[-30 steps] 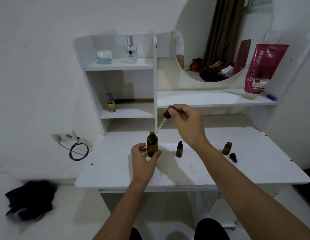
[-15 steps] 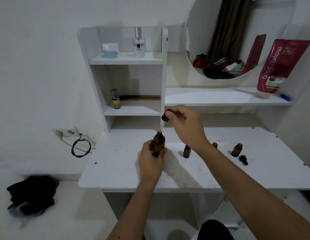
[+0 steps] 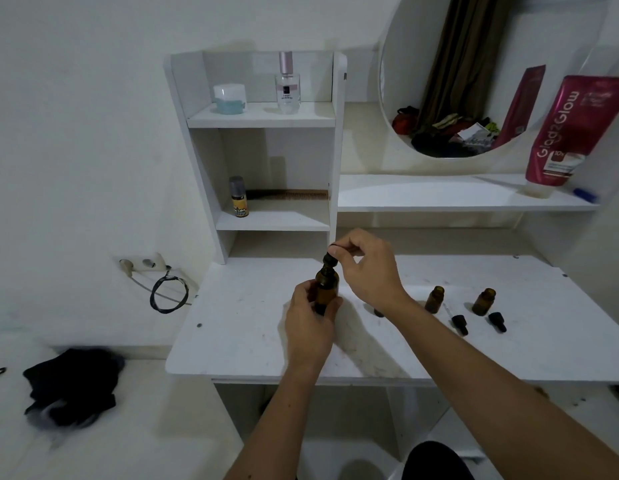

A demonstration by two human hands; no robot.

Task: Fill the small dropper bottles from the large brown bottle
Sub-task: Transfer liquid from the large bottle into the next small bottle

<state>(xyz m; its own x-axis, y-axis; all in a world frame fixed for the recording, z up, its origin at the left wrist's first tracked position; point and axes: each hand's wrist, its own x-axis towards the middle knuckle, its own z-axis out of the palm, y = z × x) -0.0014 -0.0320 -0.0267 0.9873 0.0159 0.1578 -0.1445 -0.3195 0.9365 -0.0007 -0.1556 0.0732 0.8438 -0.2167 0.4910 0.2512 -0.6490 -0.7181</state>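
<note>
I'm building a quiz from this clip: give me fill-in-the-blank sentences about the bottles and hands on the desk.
1. The left hand grips the large brown ____.
2. The right hand pinches the black ____ at its neck.
3. To the right stand ____ small bottles without caps.
4. The two loose droppers lie on the ____.

Missing: bottle; dropper; two; desk

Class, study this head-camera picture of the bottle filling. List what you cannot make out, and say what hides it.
1. Liquid level in the large brown bottle: dark glass, and the left hand wraps it.
2. The dropper cap tube: down inside the neck, under the right hand.
3. A third small bottle: mostly behind the right wrist.
4. The two open small bottles' contents: too small.
5. Pink tube: cut by the right edge.
</note>
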